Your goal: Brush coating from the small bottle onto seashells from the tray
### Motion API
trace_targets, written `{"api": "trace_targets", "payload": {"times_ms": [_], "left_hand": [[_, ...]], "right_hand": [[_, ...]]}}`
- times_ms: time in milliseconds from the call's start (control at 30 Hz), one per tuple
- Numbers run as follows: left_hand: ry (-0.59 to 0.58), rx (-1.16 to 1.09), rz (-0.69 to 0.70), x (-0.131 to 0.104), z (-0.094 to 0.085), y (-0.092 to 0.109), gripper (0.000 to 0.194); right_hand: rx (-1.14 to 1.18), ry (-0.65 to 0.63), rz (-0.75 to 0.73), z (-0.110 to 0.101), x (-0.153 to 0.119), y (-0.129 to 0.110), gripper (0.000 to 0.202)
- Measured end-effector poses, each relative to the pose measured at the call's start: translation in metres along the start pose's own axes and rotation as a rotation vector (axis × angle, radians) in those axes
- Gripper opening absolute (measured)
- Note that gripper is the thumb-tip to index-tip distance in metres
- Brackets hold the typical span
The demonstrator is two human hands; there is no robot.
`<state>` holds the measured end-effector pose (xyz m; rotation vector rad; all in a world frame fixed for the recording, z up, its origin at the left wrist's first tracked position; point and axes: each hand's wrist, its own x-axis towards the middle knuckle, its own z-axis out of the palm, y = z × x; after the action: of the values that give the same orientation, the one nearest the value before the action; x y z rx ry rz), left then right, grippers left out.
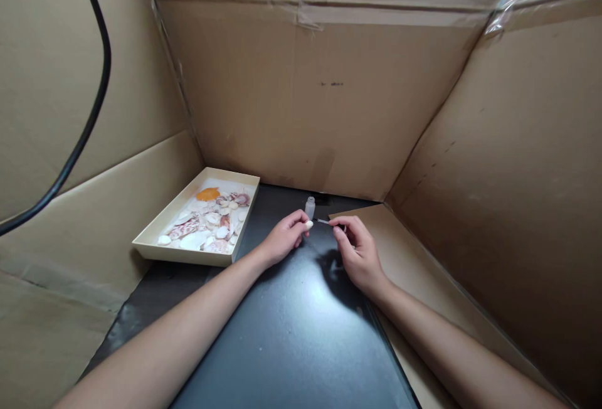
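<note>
Between the thumb and fingers of my left hand (285,236) is a small whitish shell (309,224). My right hand (360,249) pinches a thin, pale applicator brush (323,221), whose dark tip points left toward the shell with a small gap between them. Just behind the shell stands a little translucent bottle (310,207), upright and uncapped, its lower part partly hidden by my left fingers. What sits inside my right palm is mostly hidden.
At the left, a shallow cream tray (183,257) holds many shells and one orange piece (207,194). Cardboard walls (301,114) enclose the dark table (282,346) at the back and sides. A black cable (104,64) hangs at upper left. A cardboard flap (404,252) lies along the right.
</note>
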<state>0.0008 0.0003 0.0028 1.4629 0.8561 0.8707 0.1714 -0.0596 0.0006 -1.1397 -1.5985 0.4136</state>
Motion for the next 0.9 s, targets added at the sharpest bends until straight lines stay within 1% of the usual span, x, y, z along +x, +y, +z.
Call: {"api": "trace_targets", "payload": {"times_ms": [100,133,267,333,400,467,600,767,900], "left_hand": [[0.001,0.001,0.011,-0.0004,-0.0001,0.0,0.011],[0.0,0.004,0.012,-0.0005,-0.0002,0.0,0.011],[-0.003,0.022,0.015,-0.0007,-0.0009,0.0001,0.016],[-0.002,0.024,0.014,-0.0007,-0.0008,0.0002,0.015],[0.003,0.017,0.005,-0.0005,-0.0004,0.0005,0.012],[0.009,0.007,-0.009,-0.0003,-0.0001,0.0009,0.01],[0.014,-0.005,-0.027,0.0,-0.0002,0.0014,0.014],[0.022,-0.042,-0.033,-0.0009,-0.0009,0.0017,0.011],[0.029,-0.083,-0.052,-0.0004,-0.0017,0.0011,0.011]], "right_hand": [[0.02,-0.072,-0.028,0.0002,-0.0003,-0.0001,0.016],[0.004,-0.075,-0.024,0.0001,-0.0003,-0.0002,0.016],[-0.041,0.017,0.014,-0.0003,0.0002,-0.0007,0.015],[-0.017,0.004,-0.001,-0.0003,0.0001,-0.0009,0.016],[0.003,-0.051,-0.021,-0.0002,-0.0001,-0.0012,0.016],[-0.007,-0.075,-0.015,-0.0003,-0.0001,-0.0016,0.016],[-0.03,-0.001,0.019,-0.0008,0.0003,-0.0025,0.016],[-0.012,-0.084,0.001,-0.0001,0.0,-0.0023,0.018],[-0.022,-0.024,0.05,0.0002,0.0,-0.0008,0.017]]}}
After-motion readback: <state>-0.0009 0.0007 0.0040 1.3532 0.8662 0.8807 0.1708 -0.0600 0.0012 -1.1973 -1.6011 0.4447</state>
